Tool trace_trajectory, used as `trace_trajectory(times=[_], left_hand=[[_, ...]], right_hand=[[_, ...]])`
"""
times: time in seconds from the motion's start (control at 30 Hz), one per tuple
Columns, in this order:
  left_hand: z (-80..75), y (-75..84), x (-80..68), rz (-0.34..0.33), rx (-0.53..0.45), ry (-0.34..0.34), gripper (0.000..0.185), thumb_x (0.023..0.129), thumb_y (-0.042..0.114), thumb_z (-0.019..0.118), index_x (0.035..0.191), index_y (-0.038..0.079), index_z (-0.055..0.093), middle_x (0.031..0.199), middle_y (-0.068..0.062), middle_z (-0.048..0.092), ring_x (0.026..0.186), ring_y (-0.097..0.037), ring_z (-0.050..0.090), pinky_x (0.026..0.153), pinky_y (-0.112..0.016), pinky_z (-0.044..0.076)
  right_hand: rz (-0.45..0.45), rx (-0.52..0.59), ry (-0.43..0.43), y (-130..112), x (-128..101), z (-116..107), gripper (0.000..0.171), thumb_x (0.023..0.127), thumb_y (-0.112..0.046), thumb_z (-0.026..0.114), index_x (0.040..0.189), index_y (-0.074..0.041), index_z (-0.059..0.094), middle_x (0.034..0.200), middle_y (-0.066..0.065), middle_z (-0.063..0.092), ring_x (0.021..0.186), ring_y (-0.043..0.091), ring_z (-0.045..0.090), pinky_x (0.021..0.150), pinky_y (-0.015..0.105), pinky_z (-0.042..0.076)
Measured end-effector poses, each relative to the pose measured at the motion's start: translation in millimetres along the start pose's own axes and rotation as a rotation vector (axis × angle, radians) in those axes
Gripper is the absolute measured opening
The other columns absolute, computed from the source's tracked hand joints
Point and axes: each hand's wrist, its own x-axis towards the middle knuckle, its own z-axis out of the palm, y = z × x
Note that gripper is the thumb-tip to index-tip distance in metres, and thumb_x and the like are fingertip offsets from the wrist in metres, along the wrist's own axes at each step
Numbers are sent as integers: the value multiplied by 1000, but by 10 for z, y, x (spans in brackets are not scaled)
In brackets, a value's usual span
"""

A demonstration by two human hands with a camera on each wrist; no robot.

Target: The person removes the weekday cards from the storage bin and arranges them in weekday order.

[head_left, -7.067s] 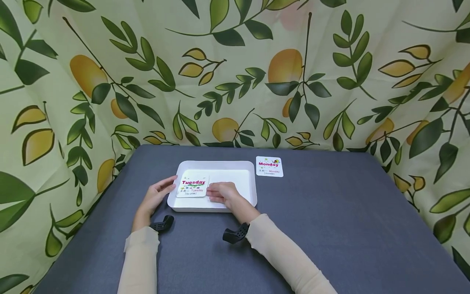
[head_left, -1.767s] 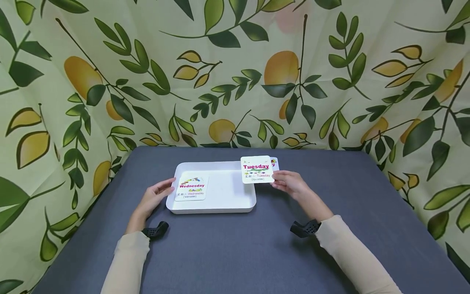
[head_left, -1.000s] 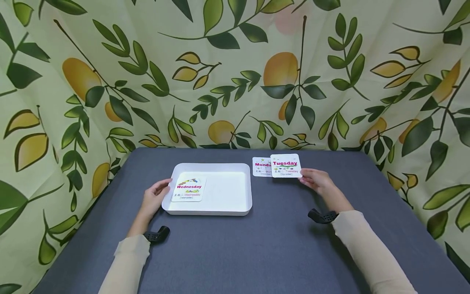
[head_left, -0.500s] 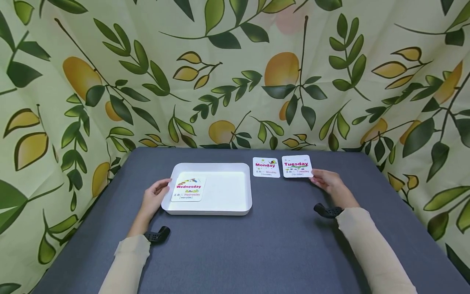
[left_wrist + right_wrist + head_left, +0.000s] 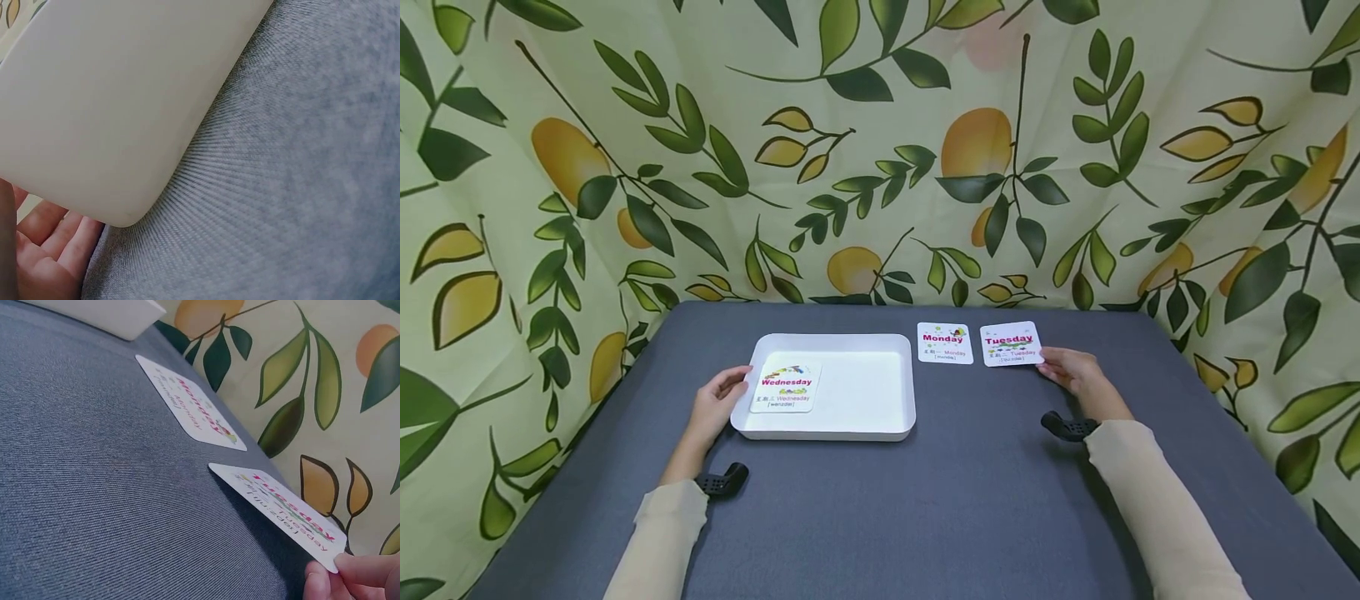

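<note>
My right hand [image 5: 1081, 379] pinches the near right corner of the white "Tuesday" card [image 5: 1009, 344] between thumb and fingers. In the right wrist view that card [image 5: 281, 512] tilts, its held side raised and a dark shadow under it. Just left of it the "Monday" card [image 5: 945, 343] lies flat on the table. Fingertips of my left hand [image 5: 711, 410] rest at the left end of the shallow white tray [image 5: 865, 433]. Inside the tray, on its left side, is the "Wednesday" card [image 5: 786, 388]. Seen from the left wrist, the tray's wall [image 5: 119, 112] hides those fingertips.
A dark blue-grey cloth [image 5: 887, 525] covers the table. Along the back and sides hangs a pale curtain [image 5: 880, 200] printed with leaves and yellow fruit. Black wrist cameras are strapped on both wrists, the right one [image 5: 1067, 427] low over the cloth.
The right hand has taken the Tuesday card from the tray, uncovering Wednesday, and carried it right, past Monday. Lately it has shifted slightly right and turned a little. The left hand stays at the tray.
</note>
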Motion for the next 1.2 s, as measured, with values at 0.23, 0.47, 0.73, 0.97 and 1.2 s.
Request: trace_trajectory(times=[0.23, 0.47, 0.73, 0.97, 1.2], left_hand=[[-6, -27, 0, 2, -28, -12, 33, 97, 10, 54, 127, -2, 58, 100, 31, 55, 95, 21, 50, 84, 0, 39], [-11, 13, -20, -19, -19, -24, 34, 97, 12, 54, 129, 0, 57, 124, 1, 63, 97, 21, 50, 84, 0, 39], [-14, 24, -20, -29, -13, -36, 35, 98, 12, 52, 132, 0, 55, 138, -21, 55, 96, 21, 48, 84, 2, 38], [-9, -8, -8, -38, -13, -15, 34, 98, 11, 53, 129, -1, 57, 136, -23, 55, 96, 20, 50, 83, 1, 40], [-7, -24, -3, -28, 8, -23, 35, 98, 13, 52, 130, 0, 56, 136, -22, 55, 96, 21, 49, 83, 1, 39]], right_hand=[[-41, -24, 33, 18, 46, 38, 10, 91, -4, 62, 101, -6, 60, 56, -5, 63, 52, 4, 63, 59, 18, 55], [-89, -132, 91, 42, 80, 43, 41, 91, -5, 60, 129, 6, 51, 52, -8, 60, 47, 2, 61, 54, 18, 54], [-87, -152, 109, 45, 113, 17, 40, 91, -6, 62, 127, 6, 53, 51, -8, 60, 48, 2, 61, 53, 18, 53], [-93, -120, 107, 59, 109, 5, 13, 86, -2, 66, 98, -1, 63, 52, -7, 62, 49, 3, 62, 54, 19, 54], [-115, -139, 111, 65, 80, 7, 13, 86, -2, 66, 99, 0, 64, 49, -9, 62, 48, 3, 62, 53, 19, 54]])
